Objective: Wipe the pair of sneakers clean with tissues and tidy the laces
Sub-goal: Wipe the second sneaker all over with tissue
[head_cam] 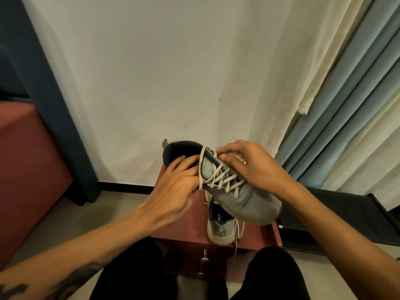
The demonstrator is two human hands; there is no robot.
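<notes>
Grey mesh, cream cord: the held sneaker [244, 200] is up in the air in front of me, above the reddish surface [173, 232], and its partner, the other sneaker [218, 231], lies flat there just beneath it. My right hand [255, 167] wraps the shoe from its far side, fingers curled over the upper, thumb and forefinger closing at the top eyelets. My left hand [173, 187] lies nearly flat, fingers fairly straight against the dark collar and touching the loose run of lace [200, 169]. It is blurred, and I make out no pinch.

I judge this is lace tidying. To do it well I should keep the right hand firm so the shoe cannot twist, then draw the slack upward evenly, crossing by crossing, before tucking or tying the ends.

The shoe's long axis runs on a diagonal. The heel is up and away toward the wall, the toe down, right and nearer me, and the laces face up.
</notes>
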